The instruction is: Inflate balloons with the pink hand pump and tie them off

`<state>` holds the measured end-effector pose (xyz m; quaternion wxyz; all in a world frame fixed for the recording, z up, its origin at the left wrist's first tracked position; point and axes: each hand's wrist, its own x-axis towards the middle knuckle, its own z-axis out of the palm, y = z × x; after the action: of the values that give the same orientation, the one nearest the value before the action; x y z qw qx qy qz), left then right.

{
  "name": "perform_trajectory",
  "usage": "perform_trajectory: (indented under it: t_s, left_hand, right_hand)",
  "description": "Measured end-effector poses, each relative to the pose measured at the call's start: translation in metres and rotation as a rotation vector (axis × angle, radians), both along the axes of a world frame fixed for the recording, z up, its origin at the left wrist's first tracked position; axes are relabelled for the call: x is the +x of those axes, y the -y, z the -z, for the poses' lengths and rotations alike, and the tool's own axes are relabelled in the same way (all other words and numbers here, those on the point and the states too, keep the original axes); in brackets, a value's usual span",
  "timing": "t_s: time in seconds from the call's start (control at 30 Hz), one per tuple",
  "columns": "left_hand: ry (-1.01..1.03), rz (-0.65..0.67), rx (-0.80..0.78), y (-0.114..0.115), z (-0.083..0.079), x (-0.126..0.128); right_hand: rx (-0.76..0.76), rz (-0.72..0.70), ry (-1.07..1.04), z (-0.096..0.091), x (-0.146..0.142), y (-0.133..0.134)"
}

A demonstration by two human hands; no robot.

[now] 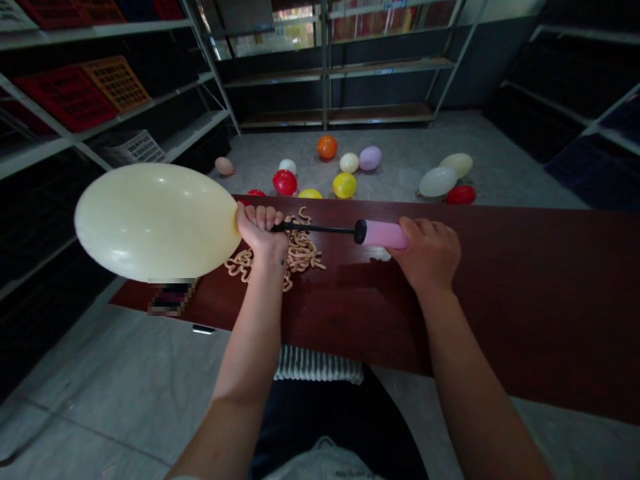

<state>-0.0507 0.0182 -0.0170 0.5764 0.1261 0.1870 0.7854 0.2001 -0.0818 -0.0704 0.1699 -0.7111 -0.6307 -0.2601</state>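
Observation:
A large pale yellow balloon (pixel 155 221), inflated, floats at the left above the dark red table (pixel 525 293). My left hand (pixel 260 232) is closed around the balloon's neck and the tip of the hand pump's black rod (pixel 315 230). My right hand (pixel 430 252) grips the pump's pink barrel (pixel 385 234), which points left toward the balloon. Under my left hand lies a pile of limp beige uninflated balloons (pixel 295 253) on the table.
Several inflated balloons lie on the floor beyond the table: red (pixel 285 181), yellow (pixel 345 185), orange (pixel 327 147), white (pixel 438 181). Metal shelves (pixel 125 113) with crates line the left, back and right. A small dark object (pixel 173 297) sits at the table's left corner.

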Motion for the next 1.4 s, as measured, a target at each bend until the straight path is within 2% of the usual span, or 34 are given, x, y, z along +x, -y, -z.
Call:
perform_trajectory:
  t_s: [0.13, 0.33, 0.57, 0.73, 1.17, 1.4]
  left_hand:
    - [-0.055, -0.050, -0.005, 0.004, -0.005, 0.001]
    - [-0.108, -0.066, 0.015, 0.005, -0.007, 0.002]
    - [-0.204, 0.068, -0.065, 0.020, 0.000, 0.038]
    - [-0.218, 0.121, -0.079, 0.026, 0.008, 0.055]
    - [-0.122, 0.118, -0.024, 0.019, 0.005, 0.044]
    - [-0.012, 0.104, 0.003, 0.006, 0.012, 0.033]
  right_hand:
    - [-0.009, 0.010, -0.006, -0.004, -0.002, 0.003]
    - [-0.127, -0.048, -0.001, -0.008, -0.019, 0.005]
    - [-0.214, -0.128, -0.060, -0.006, -0.051, 0.004]
    - [-0.224, -0.125, -0.101, -0.004, -0.055, 0.004]
    - [-0.054, -0.088, 0.018, -0.003, -0.046, -0.006]
    - [-0.008, -0.060, 0.053, 0.003, -0.033, -0.006]
